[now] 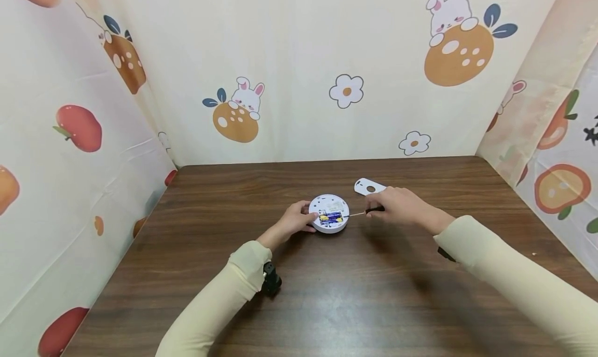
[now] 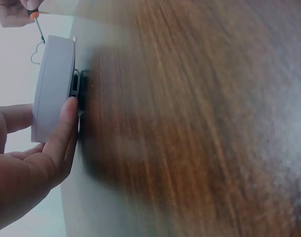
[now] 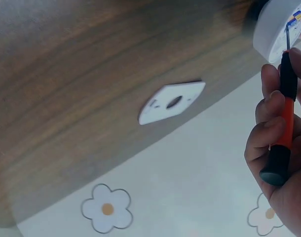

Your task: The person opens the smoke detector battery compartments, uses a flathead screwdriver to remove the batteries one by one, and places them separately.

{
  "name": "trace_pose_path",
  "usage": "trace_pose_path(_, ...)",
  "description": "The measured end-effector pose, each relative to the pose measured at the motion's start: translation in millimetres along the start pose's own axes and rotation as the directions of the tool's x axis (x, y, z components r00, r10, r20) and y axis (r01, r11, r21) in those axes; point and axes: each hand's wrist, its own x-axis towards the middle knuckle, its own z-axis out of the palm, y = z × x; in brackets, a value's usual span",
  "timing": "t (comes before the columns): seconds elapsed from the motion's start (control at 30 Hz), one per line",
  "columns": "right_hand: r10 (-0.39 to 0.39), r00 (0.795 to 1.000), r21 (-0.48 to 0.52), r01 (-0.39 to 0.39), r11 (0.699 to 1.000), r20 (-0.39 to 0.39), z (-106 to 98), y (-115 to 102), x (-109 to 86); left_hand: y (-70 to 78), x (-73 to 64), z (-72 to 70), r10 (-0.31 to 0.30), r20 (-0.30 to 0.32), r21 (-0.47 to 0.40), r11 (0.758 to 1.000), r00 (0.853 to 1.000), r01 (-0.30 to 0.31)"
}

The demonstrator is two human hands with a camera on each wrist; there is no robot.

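One hand [image 1: 397, 205] curled round screwdriver [image 3: 287, 121], forearm [image 1: 504, 258] slanting

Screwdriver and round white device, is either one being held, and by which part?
Both. The left hand's grip is on the round white device, at its edge; the right hand's grip is on the screwdriver, at its handle.

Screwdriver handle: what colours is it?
The screwdriver handle is black and orange-red; it shows best in the right wrist view.
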Motion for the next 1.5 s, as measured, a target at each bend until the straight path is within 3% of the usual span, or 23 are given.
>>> trace_pose_path(0.17,-0.034,0.999,-0.062,0.035,0.997,0.029,-8,-6,9.1,-1.9,1.8,-0.7,-0.018,0.001,-0.045,0.999,1.0,0.018)
trace_pose_path(0.43,-0.072,0.996,-0.202,0.08,0.976,0.046,-18,-22,21.3,-0.9,2.2,-1.5,-0.028,-0.001,-0.044,0.999,1.0,0.028)
trace_pose_path(0.77,-0.071,0.993,-0.272,0.093,0.958,0.091,-28,-37,31.3,-0.1,3.7,0.0,-0.03,-0.013,-0.062,0.998,0.999,0.03)
trace_pose_path(0.97,-0.072,0.993,-0.147,0.085,0.985,0.094,-21,-27,27.1,-1.4,3.7,0.2,-0.04,-0.017,-0.066,0.997,0.999,0.039)
trace_pose_path(1.13,-0.064,0.997,0.022,0.063,0.998,0.032,-6,-10,18.1,-0.1,2.3,0.0,-0.048,-0.03,-0.079,0.996,0.998,0.046)
trace_pose_path(1.3,-0.08,0.995,0.168,0.089,0.982,-0.058,13,9,8.1,2.1,0.9,0.8,-0.049,-0.034,-0.08,0.996,0.998,0.046)
trace_pose_path(1.5,-0.14,0.98,0.244,0.172,0.954,-0.144,30,24,-0.3,1.8,0.2,2.1,-0.043,-0.032,-0.075,0.996,0.999,0.04)
